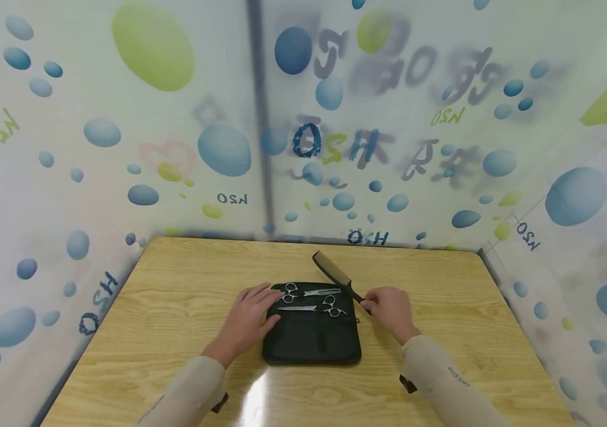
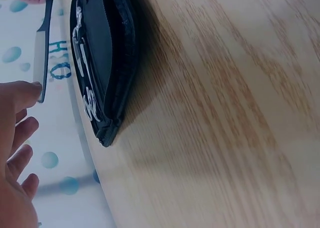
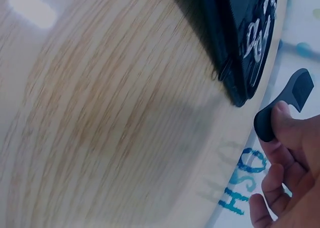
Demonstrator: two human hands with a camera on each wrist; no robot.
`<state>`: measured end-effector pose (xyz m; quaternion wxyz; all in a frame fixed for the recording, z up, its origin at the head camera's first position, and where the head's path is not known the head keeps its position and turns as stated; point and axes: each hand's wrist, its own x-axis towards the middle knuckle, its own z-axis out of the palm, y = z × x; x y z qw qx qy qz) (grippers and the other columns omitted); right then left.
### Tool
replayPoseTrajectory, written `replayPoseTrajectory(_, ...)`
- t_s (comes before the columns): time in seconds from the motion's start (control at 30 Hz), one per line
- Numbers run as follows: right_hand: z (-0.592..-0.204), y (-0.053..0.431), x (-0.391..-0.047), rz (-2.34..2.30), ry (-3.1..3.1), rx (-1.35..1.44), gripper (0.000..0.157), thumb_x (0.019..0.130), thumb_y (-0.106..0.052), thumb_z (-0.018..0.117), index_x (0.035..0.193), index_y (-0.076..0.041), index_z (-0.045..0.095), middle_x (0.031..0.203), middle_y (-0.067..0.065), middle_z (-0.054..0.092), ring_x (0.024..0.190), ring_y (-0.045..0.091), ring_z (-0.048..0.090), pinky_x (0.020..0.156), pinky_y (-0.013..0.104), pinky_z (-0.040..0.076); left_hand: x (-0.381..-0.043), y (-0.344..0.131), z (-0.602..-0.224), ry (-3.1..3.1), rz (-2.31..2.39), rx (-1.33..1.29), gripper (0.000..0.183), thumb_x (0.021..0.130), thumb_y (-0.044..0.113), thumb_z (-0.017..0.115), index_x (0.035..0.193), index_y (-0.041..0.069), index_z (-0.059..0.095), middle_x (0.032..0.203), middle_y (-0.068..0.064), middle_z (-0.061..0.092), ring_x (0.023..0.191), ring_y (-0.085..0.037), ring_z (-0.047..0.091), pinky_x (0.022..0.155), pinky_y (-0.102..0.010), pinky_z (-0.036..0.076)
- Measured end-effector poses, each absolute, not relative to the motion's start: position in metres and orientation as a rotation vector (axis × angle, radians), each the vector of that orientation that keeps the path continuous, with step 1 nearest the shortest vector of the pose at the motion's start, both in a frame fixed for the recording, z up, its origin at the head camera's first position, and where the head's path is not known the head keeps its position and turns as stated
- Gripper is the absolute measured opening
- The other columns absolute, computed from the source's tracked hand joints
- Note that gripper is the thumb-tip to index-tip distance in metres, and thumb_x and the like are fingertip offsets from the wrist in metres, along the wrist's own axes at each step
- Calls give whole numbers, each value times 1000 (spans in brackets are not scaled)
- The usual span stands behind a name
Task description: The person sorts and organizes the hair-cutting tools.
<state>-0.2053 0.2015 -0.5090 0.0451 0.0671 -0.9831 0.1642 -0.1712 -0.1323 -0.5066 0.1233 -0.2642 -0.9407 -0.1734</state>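
Note:
A black zip case (image 1: 292, 343) lies unfolded on the wooden table. Two silver pairs of scissors sit in its upper half: the upper pair (image 1: 323, 292) points right, the lower pair (image 1: 298, 308) points left. My right hand (image 1: 391, 308) pinches a black comb (image 1: 333, 268) by the end of its handle, between thumb and fingers. The comb slants up and left over the case's top right corner. My left hand (image 1: 250, 314) is at the case's left edge, fingers loosely extended beside the upper scissors' finger rings, holding nothing.
The light wooden table (image 1: 175, 290) extends around the case on all sides. Behind it and at both sides stand pale walls (image 1: 399, 130) printed with blue and green spots and lettering. Light glares off the table's front part.

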Motion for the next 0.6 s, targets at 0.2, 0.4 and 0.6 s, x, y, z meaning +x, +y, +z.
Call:
replayPoseTrajectory(0.2,-508,189,-202,564,-2936,327,9,81,-26,79,76,-19,77,71,-8,71,61,7,59,66,33,51,-172,-125,-506,-2692,-456,-778,52,84,24,77,132,15,59,133,-4,62,135,-27,48,108,-48,39)
replayPoseTrajectory(0.4,-504,175,-197,649,-2943,424,8,79,-23,80,75,-18,76,69,-9,70,62,6,57,67,31,49,-173,-120,-509,-2616,-413,-762,57,81,22,80,133,15,59,135,-4,60,135,-28,47,108,-49,39)
replayPoseTrajectory(0.6,-506,166,-193,692,-2959,573,7,80,-23,79,80,-17,77,70,-9,70,66,8,56,74,34,47,-174,-114,-510,-2519,-332,-684,60,78,22,83,133,15,59,135,-5,60,134,-29,49,108,-50,39)
